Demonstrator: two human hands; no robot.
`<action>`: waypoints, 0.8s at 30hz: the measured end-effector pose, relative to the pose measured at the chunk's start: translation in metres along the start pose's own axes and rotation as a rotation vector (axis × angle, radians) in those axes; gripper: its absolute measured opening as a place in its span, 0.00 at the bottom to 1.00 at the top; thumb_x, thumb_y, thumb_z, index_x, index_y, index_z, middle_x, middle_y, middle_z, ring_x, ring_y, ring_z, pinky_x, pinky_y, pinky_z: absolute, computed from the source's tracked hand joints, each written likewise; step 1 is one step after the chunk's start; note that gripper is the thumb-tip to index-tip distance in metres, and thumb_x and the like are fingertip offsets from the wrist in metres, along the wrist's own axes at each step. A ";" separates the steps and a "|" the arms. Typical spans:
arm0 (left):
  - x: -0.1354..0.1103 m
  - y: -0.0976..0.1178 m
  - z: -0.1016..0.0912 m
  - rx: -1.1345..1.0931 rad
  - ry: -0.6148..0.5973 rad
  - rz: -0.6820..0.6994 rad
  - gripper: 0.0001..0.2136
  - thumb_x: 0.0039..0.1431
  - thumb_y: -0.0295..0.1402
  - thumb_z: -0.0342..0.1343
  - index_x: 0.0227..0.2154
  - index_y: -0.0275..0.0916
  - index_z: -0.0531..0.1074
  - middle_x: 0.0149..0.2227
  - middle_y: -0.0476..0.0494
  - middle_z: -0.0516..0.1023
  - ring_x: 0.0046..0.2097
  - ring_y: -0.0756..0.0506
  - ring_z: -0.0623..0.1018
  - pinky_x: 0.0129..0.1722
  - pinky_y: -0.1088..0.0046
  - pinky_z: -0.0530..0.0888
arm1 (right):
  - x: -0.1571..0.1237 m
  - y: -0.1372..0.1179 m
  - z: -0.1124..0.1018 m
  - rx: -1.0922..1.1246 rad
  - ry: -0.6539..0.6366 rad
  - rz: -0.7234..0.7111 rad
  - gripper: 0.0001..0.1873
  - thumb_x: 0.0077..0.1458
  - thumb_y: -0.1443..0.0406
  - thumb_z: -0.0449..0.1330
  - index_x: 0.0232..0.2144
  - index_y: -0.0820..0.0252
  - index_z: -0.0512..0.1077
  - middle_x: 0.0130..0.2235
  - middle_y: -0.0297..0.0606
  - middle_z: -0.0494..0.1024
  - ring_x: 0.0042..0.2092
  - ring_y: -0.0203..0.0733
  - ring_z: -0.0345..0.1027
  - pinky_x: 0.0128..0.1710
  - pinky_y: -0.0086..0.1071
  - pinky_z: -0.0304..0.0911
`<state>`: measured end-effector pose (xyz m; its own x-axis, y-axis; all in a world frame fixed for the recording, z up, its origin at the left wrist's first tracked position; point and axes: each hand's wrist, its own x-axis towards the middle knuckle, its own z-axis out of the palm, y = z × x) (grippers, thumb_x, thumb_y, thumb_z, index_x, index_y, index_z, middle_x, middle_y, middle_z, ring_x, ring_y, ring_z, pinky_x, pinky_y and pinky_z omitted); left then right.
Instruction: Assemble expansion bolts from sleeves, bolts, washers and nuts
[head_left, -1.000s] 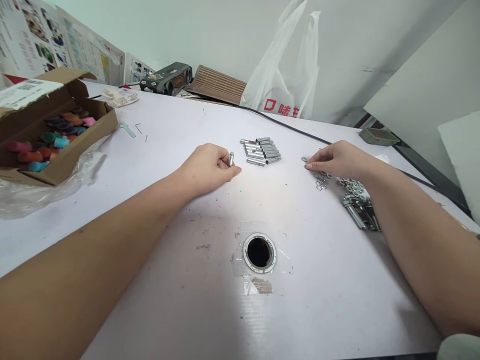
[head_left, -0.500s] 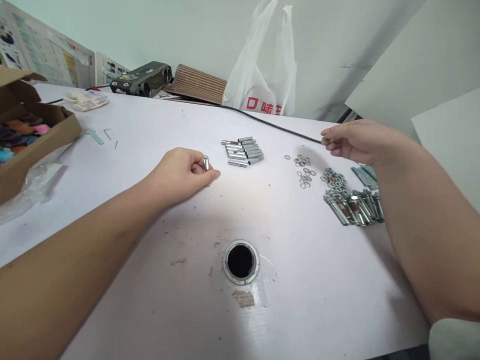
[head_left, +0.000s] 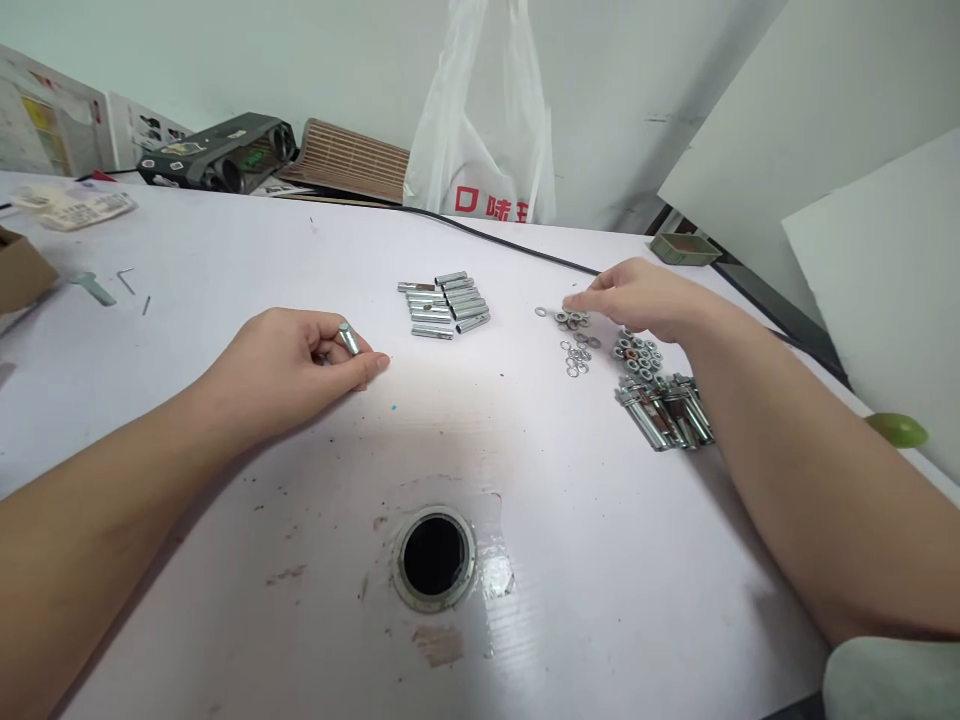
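A white table (head_left: 570, 600) spreads across the view, with pale panels (head_left: 885, 220) leaning at its far right. A white plastic bag with red lettering (head_left: 484, 130) stands at the back edge, to the right of a slatted brown mat (head_left: 360, 160) and a dark boxy device with round openings (head_left: 217, 155). A black cable (head_left: 495, 241) runs along the far side and passes behind the right hand (head_left: 634, 300).

That hand is over the heap of washers (head_left: 576, 320), fingertips down at its far edge; whether anything is pinched between them cannot be made out. The left hand (head_left: 292, 370), low over the table, grasps a short metal cylinder (head_left: 349, 338) between thumb and curled fingers, its upper end tilted left.

In front, between the forearms, is a metal-rimmed round hole (head_left: 435, 557). An olive tray (head_left: 684, 249) sits near the back right corner. Bolts (head_left: 664, 412) lie side by side next to the right forearm, partly hidden by it. Metal tubes (head_left: 450, 300) lie in two rows between the hands. A cluster of nuts (head_left: 637, 355) adjoins the bolts. Thin rings (head_left: 577, 360) lie just nearer than the washers, and one loose washer (head_left: 541, 312) lies apart at left.
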<state>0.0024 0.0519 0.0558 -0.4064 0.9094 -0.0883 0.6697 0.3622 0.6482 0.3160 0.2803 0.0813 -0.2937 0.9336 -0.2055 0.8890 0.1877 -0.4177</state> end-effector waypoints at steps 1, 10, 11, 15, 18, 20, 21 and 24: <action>0.000 0.000 0.000 0.000 0.000 0.003 0.18 0.52 0.54 0.68 0.23 0.45 0.76 0.19 0.49 0.71 0.26 0.46 0.65 0.28 0.65 0.60 | -0.002 -0.003 0.004 -0.063 -0.013 0.035 0.22 0.53 0.45 0.73 0.34 0.54 0.75 0.30 0.43 0.68 0.32 0.46 0.62 0.30 0.41 0.57; 0.000 0.000 0.000 -0.013 -0.008 -0.001 0.16 0.51 0.49 0.69 0.22 0.45 0.75 0.20 0.49 0.71 0.25 0.46 0.65 0.27 0.65 0.60 | -0.015 -0.014 -0.003 -0.074 0.068 0.102 0.20 0.60 0.45 0.71 0.35 0.54 0.78 0.33 0.43 0.72 0.32 0.44 0.62 0.30 0.41 0.60; 0.000 0.000 0.000 -0.009 -0.010 -0.001 0.15 0.51 0.49 0.69 0.23 0.44 0.75 0.20 0.49 0.71 0.25 0.47 0.65 0.27 0.66 0.61 | -0.016 -0.012 -0.007 -0.111 0.052 0.106 0.20 0.58 0.46 0.73 0.34 0.54 0.79 0.37 0.45 0.76 0.35 0.46 0.66 0.31 0.42 0.61; 0.000 0.000 -0.001 0.008 -0.019 0.014 0.15 0.52 0.47 0.69 0.24 0.43 0.75 0.20 0.50 0.71 0.25 0.48 0.66 0.28 0.68 0.62 | -0.013 -0.004 -0.014 -0.270 -0.066 0.116 0.20 0.51 0.46 0.77 0.32 0.53 0.82 0.47 0.48 0.82 0.45 0.57 0.75 0.36 0.46 0.68; 0.001 -0.001 -0.001 0.000 -0.038 0.027 0.14 0.52 0.46 0.68 0.24 0.42 0.75 0.20 0.51 0.71 0.25 0.49 0.66 0.28 0.68 0.63 | -0.012 -0.004 -0.008 -0.354 -0.116 0.126 0.18 0.51 0.47 0.77 0.32 0.52 0.83 0.45 0.46 0.83 0.44 0.58 0.76 0.38 0.49 0.69; 0.001 -0.002 -0.001 -0.012 -0.047 0.043 0.14 0.53 0.46 0.68 0.25 0.42 0.76 0.21 0.51 0.72 0.25 0.49 0.67 0.29 0.69 0.63 | -0.014 -0.008 -0.002 -0.379 -0.121 0.116 0.18 0.51 0.47 0.77 0.30 0.52 0.83 0.42 0.46 0.83 0.42 0.58 0.76 0.39 0.49 0.69; 0.002 -0.002 -0.001 -0.016 -0.049 0.051 0.14 0.53 0.46 0.68 0.26 0.42 0.76 0.22 0.50 0.73 0.26 0.49 0.67 0.29 0.69 0.64 | -0.016 -0.011 0.001 -0.380 -0.119 0.108 0.17 0.51 0.48 0.77 0.30 0.53 0.83 0.41 0.46 0.83 0.42 0.57 0.76 0.39 0.49 0.69; 0.002 -0.002 -0.001 -0.014 -0.050 0.070 0.14 0.54 0.46 0.67 0.26 0.41 0.76 0.22 0.49 0.74 0.27 0.48 0.68 0.29 0.68 0.65 | -0.020 -0.018 0.006 -0.365 -0.113 0.108 0.14 0.54 0.51 0.76 0.29 0.53 0.83 0.39 0.46 0.83 0.40 0.56 0.76 0.41 0.49 0.70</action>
<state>-0.0001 0.0527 0.0550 -0.3273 0.9416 -0.0795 0.6864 0.2948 0.6648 0.3042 0.2563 0.0875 -0.2104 0.9184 -0.3352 0.9774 0.2054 -0.0505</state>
